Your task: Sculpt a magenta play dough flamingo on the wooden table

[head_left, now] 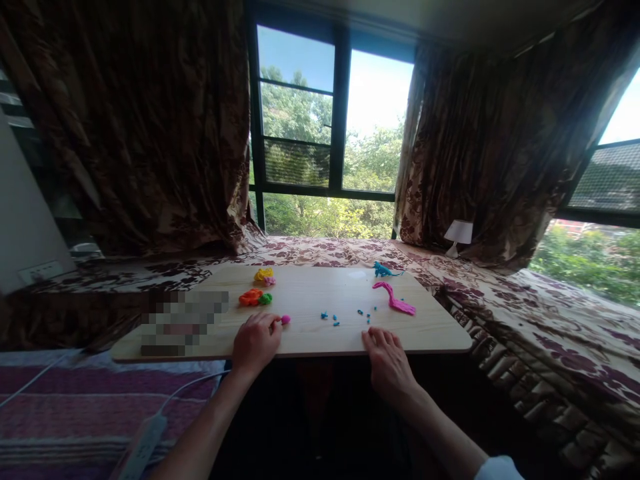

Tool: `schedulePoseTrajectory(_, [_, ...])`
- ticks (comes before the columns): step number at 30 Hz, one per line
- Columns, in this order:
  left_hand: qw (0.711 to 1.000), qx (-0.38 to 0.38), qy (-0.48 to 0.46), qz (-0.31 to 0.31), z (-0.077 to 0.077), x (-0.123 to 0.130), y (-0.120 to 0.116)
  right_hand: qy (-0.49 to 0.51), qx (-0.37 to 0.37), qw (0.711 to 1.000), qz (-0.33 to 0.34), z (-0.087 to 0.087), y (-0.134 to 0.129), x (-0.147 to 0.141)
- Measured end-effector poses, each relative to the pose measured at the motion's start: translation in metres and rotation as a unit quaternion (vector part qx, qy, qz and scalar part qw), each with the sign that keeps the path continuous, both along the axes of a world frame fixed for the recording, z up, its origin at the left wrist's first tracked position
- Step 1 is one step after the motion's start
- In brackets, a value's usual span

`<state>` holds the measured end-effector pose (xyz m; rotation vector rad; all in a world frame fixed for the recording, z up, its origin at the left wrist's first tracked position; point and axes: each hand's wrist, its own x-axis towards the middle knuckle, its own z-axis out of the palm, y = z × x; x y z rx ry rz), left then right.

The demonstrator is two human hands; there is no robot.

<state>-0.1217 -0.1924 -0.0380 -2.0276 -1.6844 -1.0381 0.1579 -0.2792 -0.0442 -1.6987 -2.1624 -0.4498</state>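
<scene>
My left hand (257, 341) rests at the table's near edge. Its fingers are curled, and the thumb and fingertips pinch a small magenta lump of modelling clay (285, 320). Farther right, my right hand (387, 357) lies palm down on the edge with its fingers stretched out, holding nothing. Between and beyond the hands are several tiny blue clay bits (336, 324). A long pink clay piece (395, 300) with a curved, neck-like end lies past my right hand, and behind it stands a blue clay figure (384, 269) with a thin tail.
The light wooden table (310, 287) also carries orange clay (250, 297), green clay (265, 299) and yellow clay (263, 273) at left. A blurred-out patch (185, 323) covers its left end. A lamp (459, 233) stands on the ledge; a power strip (143, 443) lies lower left.
</scene>
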Motion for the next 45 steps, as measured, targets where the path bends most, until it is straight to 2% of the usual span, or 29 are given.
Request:
schedulePoseTrajectory(5, [1.0, -0.003, -0.004, 0.0, 0.0, 0.0, -0.001, 0.005, -0.005, 1.0, -0.03, 0.002, 0.003, 0.015])
schedulePoseTrajectory(8, [1.0, -0.008, -0.009, 0.003, 0.0, 0.0, -0.001, 0.001, -0.021, 1.0, -0.008, 0.006, -0.002, 0.02])
schedulePoseTrajectory(11, [1.0, -0.01, -0.011, 0.004, 0.001, 0.001, -0.001, 0.014, -0.057, 0.998, 0.016, 0.019, 0.004, 0.02])
schedulePoseTrajectory(17, [1.0, -0.01, -0.006, -0.001, 0.001, -0.001, -0.001, 0.034, -0.117, 0.992, 0.033, 0.04, 0.046, 0.013])
schedulePoseTrajectory(24, [1.0, -0.013, -0.015, -0.004, -0.001, -0.002, 0.0, 0.065, -0.094, 0.993, 0.01, 0.054, 0.094, -0.005])
schedulePoseTrajectory(29, [1.0, -0.004, -0.015, -0.007, -0.002, -0.003, 0.001, 0.068, -0.099, 0.993, 0.012, 0.059, 0.115, -0.008])
schedulePoseTrajectory(34, [1.0, -0.007, -0.02, -0.005, -0.002, -0.003, 0.001, 0.078, -0.086, 0.993, 0.014, 0.065, 0.115, -0.01])
schedulePoseTrajectory(39, [1.0, -0.013, -0.022, 0.003, -0.001, -0.002, 0.0, 0.047, -0.122, 0.988, 0.085, 0.067, 0.104, -0.032])
schedulePoseTrajectory(43, [1.0, -0.017, -0.019, -0.003, -0.001, -0.003, 0.0, 0.001, -0.151, 0.988, 0.044, 0.059, 0.097, -0.048])
schedulePoseTrajectory(45, [1.0, -0.015, -0.019, -0.006, -0.001, -0.003, 0.0, -0.001, -0.147, 0.988, 0.044, 0.054, 0.094, -0.051])
